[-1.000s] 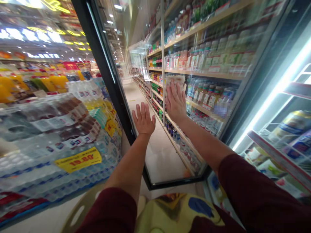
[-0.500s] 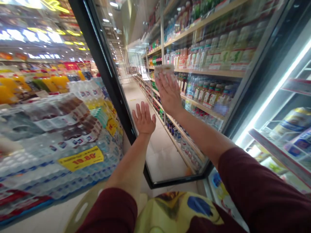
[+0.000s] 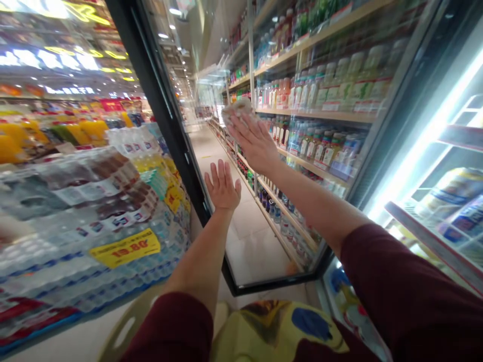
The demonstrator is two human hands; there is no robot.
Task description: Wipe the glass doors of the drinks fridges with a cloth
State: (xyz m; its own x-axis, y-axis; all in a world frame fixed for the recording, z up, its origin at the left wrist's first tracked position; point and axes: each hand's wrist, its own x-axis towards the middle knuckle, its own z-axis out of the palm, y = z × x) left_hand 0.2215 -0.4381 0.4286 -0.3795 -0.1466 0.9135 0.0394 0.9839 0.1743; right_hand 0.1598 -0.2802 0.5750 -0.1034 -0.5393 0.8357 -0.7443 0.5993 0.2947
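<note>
A glass door (image 3: 249,256) with a black frame stands swung out in front of me. My left hand (image 3: 223,187) lies flat against the pane near its left frame edge, fingers spread, holding nothing. Higher up and to the right, my right hand (image 3: 257,143) presses a pale cloth (image 3: 238,106) to the glass. Its fingers stretch over the cloth, whose upper edge shows beyond the fingertips; the rest is hidden under the hand. Shelves of bottled drinks (image 3: 332,90) show through or in the glass.
Stacked packs of bottles (image 3: 101,191) stand left of the door, with a yellow price sign (image 3: 126,247) on them. On the right is a lit cooler with a shelf edge (image 3: 433,246) and packaged goods. A pale stool-like seat edge (image 3: 126,327) is below me.
My right hand has slid the cloth left across the glass, and the hand now tilts more to the left. My left hand has stayed in nearly the same place.
</note>
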